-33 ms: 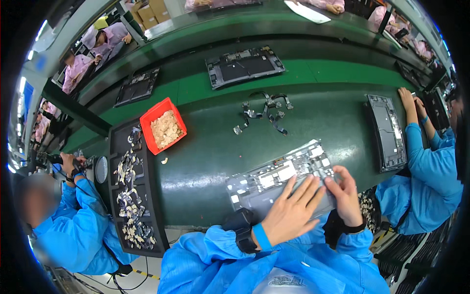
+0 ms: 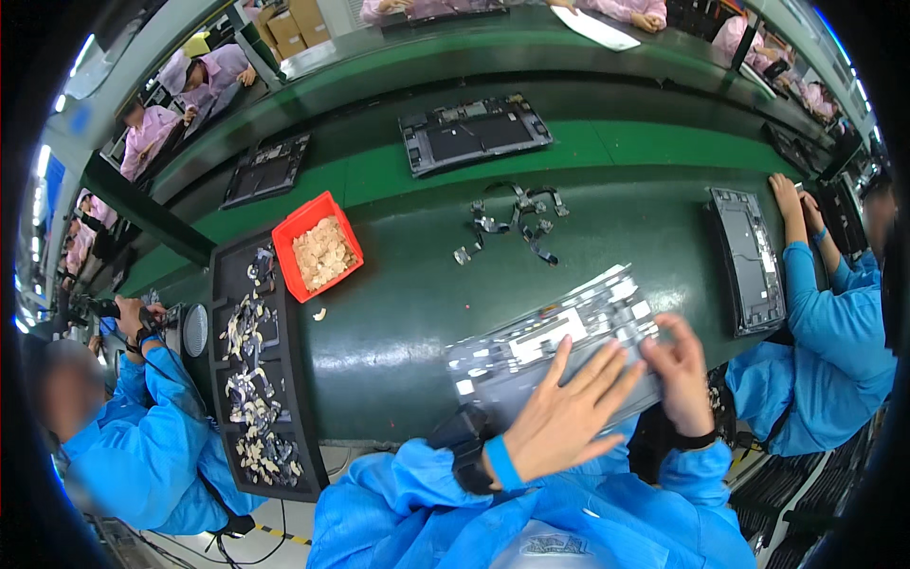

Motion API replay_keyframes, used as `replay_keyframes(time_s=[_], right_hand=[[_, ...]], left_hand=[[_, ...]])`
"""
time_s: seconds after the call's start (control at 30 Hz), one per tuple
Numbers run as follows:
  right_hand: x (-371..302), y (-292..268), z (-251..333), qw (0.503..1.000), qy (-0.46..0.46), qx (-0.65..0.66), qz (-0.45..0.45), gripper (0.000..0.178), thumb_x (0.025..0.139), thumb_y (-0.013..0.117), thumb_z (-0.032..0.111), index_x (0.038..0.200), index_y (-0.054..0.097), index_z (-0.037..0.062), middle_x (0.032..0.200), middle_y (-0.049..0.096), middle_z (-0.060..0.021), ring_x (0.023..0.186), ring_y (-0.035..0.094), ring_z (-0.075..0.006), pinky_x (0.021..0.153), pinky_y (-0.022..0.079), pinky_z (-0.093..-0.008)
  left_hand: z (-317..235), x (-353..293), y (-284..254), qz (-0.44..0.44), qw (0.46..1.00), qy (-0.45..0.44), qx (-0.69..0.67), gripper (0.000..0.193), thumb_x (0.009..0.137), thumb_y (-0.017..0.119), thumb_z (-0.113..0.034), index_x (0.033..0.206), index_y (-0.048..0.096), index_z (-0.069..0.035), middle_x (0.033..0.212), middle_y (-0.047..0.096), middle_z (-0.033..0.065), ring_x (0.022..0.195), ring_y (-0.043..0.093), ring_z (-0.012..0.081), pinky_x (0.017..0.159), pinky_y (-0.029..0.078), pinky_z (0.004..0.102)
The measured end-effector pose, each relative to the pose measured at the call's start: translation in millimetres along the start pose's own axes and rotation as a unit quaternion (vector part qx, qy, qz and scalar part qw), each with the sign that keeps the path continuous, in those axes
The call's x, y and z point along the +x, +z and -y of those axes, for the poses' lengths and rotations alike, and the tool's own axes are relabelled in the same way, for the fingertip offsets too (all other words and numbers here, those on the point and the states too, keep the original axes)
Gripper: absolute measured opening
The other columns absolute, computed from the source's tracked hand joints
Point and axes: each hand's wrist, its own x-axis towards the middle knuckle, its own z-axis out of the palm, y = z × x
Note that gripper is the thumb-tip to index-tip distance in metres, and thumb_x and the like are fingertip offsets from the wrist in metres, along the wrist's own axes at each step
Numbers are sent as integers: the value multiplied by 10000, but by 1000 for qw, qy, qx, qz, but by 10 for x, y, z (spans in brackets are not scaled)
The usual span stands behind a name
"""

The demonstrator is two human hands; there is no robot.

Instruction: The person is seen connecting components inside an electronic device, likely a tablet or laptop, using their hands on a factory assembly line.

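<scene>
An opened flat electronic device, tablet- or laptop-like with its circuit board and dark battery area exposed, lies tilted at the front edge of the green workbench. My left hand rests flat across its lower right part, fingers spread. At the device's right edge is my right hand, its thumb and fingers curled together. Whatever is pinched there is too small or blurred to make out. Beyond the device, a cluster of dark flex cables with small camera-like modules lies on the bench.
To the left stand a red bin of beige pieces and a black compartment tray of small dark and beige parts. Similar opened devices lie at the back and at the right. Co-workers in blue sit on both sides.
The device has shifted slightly to the right under my hands. My right hand has moved a little right with its edge. My left hand stays spread on it.
</scene>
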Motion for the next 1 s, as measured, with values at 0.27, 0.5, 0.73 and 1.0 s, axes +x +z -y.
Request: replay_keyframes(time_s=[0.27,0.5,0.73,1.0], right_hand=[[2317,-1438,1231,986,-126,-59,-93,392,987,706,191,1338,606,50,1130,700,-72,999,673,-157,814,562,-319],[4774,-2706,625,898,-236,-185,-322,323,920,788,267,1163,750,58,1088,773,-113,978,717,-221,871,565,-376],[4282,40,913,817,-319,-471,-95,345,966,627,333,1018,770,23,993,756,-230,956,736,-394,861,575,-485],[4464,1402,430,818,-244,-520,-7,653,953,608,543,986,732,-97,931,731,-297,919,748,-386,758,600,-476]], left_hand=[[182,-550,-728,-215,959,-140,-123,776,864,822,-261,1524,493,-19,1580,454,247,1482,435,377,1186,349,531],[641,-1190,50,-337,905,-247,-85,371,832,768,-62,1191,711,12,1234,698,197,1212,673,348,984,566,401],[508,-1177,89,-371,885,-280,-28,124,823,750,-63,938,791,-88,1028,756,116,1125,707,312,924,580,359],[598,-983,-12,-374,897,-235,4,164,765,747,34,919,780,-11,962,756,109,1020,757,272,801,638,348]])
